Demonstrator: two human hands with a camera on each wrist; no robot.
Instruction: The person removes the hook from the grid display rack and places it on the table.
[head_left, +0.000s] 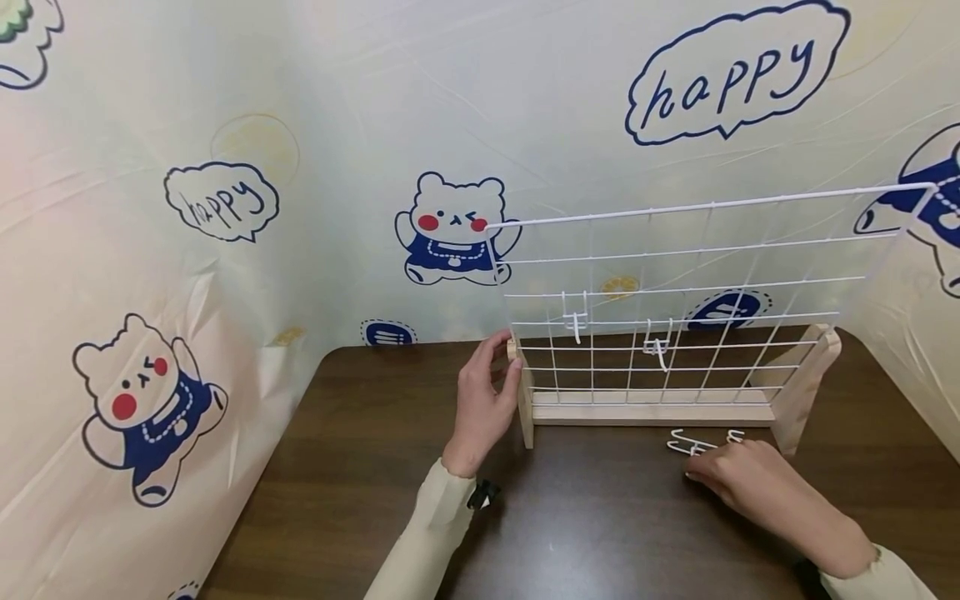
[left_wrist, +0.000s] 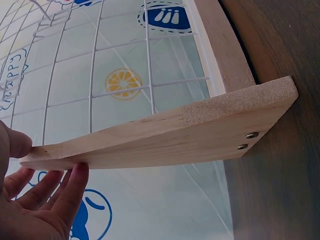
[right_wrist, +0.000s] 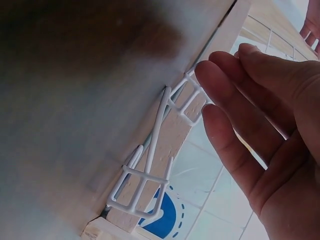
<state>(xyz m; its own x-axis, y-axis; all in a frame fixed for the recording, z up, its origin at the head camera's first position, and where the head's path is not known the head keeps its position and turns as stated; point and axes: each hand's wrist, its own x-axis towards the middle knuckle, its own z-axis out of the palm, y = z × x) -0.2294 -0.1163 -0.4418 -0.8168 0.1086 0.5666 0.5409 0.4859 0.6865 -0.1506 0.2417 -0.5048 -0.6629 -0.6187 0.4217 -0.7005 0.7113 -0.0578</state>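
White wire hooks (right_wrist: 158, 130) lie on the dark table (head_left: 360, 475), just before a wire rack (head_left: 652, 414). Beside them, the right hand (head_left: 765, 483) grips nothing, fingers loosely bent; the left hand (head_left: 483, 408) pinches the rack's wooden side (left_wrist: 150, 144).

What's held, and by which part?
Left hand pinches the left wooden upright near its top end. Right hand is at the loose white hooks; whether it grips one can't be told.

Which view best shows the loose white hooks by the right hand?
Right wrist: the loose white hooks appear large, mostly uncovered. Head shows them small, partly behind the right hand; left wrist doesn't show them.
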